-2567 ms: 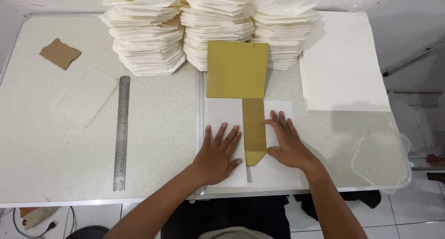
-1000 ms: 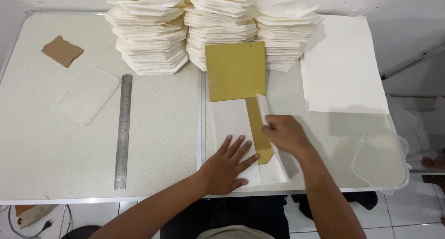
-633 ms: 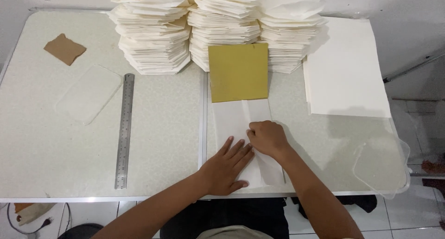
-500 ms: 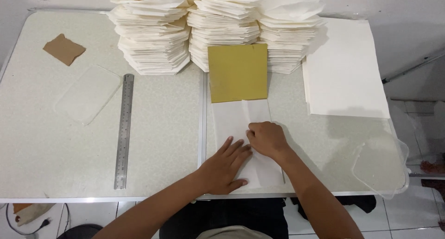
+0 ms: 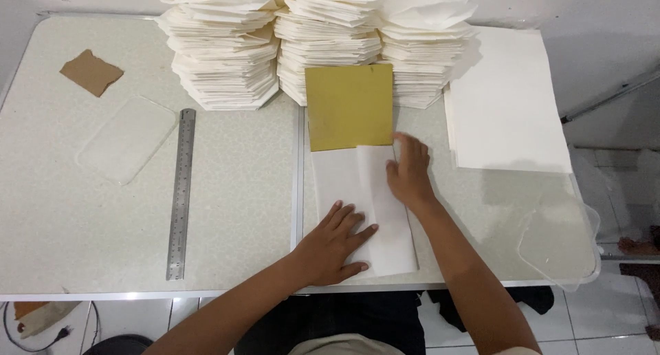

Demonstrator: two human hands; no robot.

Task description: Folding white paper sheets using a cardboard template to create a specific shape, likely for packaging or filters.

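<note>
A white sheet of paper [image 5: 357,190], folded over from both sides, lies at the table's front edge. Its top end is tucked under a mustard-yellow square template [image 5: 349,106]. My left hand [image 5: 337,241] lies flat on the lower left part of the folded paper, fingers spread. My right hand [image 5: 409,173] presses the right folded flap near its upper right edge, palm down. Neither hand grips anything.
Three tall stacks of folded white paper [image 5: 323,35] stand at the back. A pile of flat white sheets [image 5: 505,100] lies at the right. A steel ruler [image 5: 181,190], a clear plastic sheet [image 5: 127,138] and a brown paper scrap [image 5: 91,71] lie on the left. A clear tray [image 5: 560,241] sits at front right.
My right hand folded the paper's right flap over the narrow yellow strip, hiding it, then slid up along the fold to the upper right. My left hand stayed pressing the paper.
</note>
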